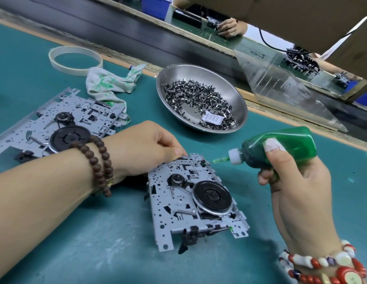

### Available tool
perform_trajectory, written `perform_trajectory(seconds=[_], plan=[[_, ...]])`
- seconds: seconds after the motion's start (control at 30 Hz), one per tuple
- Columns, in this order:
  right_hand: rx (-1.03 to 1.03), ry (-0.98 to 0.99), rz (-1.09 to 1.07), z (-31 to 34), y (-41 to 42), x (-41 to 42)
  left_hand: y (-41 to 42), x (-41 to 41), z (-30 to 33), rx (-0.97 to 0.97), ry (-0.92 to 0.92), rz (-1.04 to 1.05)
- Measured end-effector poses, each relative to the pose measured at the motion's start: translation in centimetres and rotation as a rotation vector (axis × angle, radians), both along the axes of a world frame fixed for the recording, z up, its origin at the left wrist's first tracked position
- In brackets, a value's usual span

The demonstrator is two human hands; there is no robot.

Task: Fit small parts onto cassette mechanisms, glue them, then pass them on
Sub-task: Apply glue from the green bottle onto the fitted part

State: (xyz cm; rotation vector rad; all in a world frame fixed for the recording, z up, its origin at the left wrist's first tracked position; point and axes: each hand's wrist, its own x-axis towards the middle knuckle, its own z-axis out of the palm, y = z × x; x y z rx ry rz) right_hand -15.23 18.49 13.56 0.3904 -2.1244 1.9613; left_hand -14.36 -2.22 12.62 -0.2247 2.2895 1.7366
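- The left hand rests on the far-left corner of the near cassette mechanism, fingers curled over its edge and gripping it. Judged purpose: to pin the plate against the surface so it does not shift under the nozzle.
- The right hand holds the green glue bottle with fingers wrapped round the body and the thumb on its upper side, ready to squeeze. The bottle lies nearly horizontal, which suits reaching the joint from the side.
- The needle tip touches, or lies just beside, a small black part at the mechanism's far edge, where a green trace shows. The step in hand appears to be gluing a fitted part.
- A second green spot sits near the near-right corner, suggesting one point is already glued.
- The mechanism lies flat, flywheel up, between the two hands.
- A second mechanism lies to the left, well apart; whether it is finished cannot be told.
- The steel dish of small parts stands beyond the work, within reach of either hand.
- A green-stained rag lies near the second mechanism, presumably for wiping excess glue.
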Motion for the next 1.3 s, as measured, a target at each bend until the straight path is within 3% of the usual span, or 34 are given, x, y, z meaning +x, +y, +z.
perform_trajectory(seconds=[1.3], plan=[[-0.052,-0.045,-0.036,0.26,0.11,-0.01,-0.11,-0.08,-0.19,-0.006,0.027,-0.008]])
